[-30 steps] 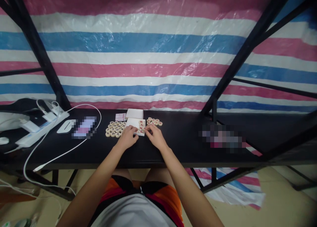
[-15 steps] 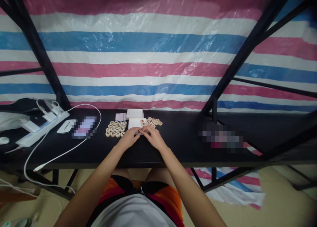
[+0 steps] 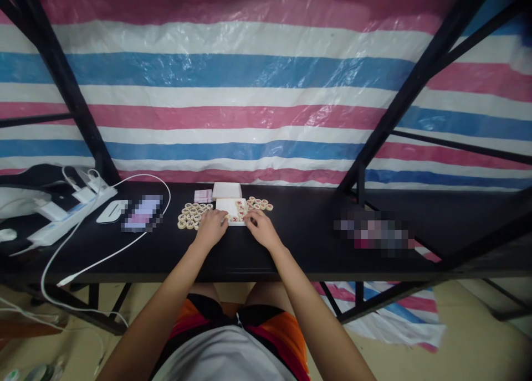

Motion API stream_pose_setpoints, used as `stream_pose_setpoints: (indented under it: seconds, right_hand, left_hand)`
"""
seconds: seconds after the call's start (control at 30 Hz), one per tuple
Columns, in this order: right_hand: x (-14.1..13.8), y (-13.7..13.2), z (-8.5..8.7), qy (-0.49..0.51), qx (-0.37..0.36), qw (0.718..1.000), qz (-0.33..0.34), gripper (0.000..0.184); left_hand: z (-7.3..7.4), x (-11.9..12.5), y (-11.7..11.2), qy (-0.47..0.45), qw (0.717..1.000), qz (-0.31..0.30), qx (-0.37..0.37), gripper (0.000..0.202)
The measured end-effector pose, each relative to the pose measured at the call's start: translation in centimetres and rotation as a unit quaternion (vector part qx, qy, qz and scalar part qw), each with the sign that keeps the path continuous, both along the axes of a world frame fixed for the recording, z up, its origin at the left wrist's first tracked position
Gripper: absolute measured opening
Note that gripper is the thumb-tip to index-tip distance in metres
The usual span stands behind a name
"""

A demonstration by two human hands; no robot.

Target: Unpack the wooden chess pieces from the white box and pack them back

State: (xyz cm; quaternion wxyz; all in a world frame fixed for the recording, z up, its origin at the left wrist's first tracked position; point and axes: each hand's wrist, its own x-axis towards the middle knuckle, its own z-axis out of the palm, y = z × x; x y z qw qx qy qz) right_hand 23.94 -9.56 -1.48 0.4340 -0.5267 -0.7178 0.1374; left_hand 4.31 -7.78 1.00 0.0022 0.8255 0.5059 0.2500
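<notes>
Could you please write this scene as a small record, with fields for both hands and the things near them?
left hand: at the near left corner of the white box, fingers curled; a held piece cannot be told
right hand: at the box's near right edge, beside the red-marked pieces inside
loose pieces: larger group left of the box, smaller group right of it
behind the box: white lid, pink packet
far left: mouse, power strip
surface: black table
</notes>
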Motion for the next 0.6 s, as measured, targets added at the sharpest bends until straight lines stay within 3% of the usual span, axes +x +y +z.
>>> stream_pose_setpoints:
  seconds: [0.5,0.6]
  right_hand:
    - [0.16,0.21,-0.16,0.003,0.002,1.0,-0.001,0.019]
    - [0.62,0.42,-0.39,-0.016,0.019,0.999,-0.043,0.02]
  left_hand:
    - [-0.18,-0.17,0.12,-0.041,0.998,-0.035,-0.014,0.025]
    - [-0.3,-0.2,0.25,-0.041,0.998,-0.038,-0.008,0.023]
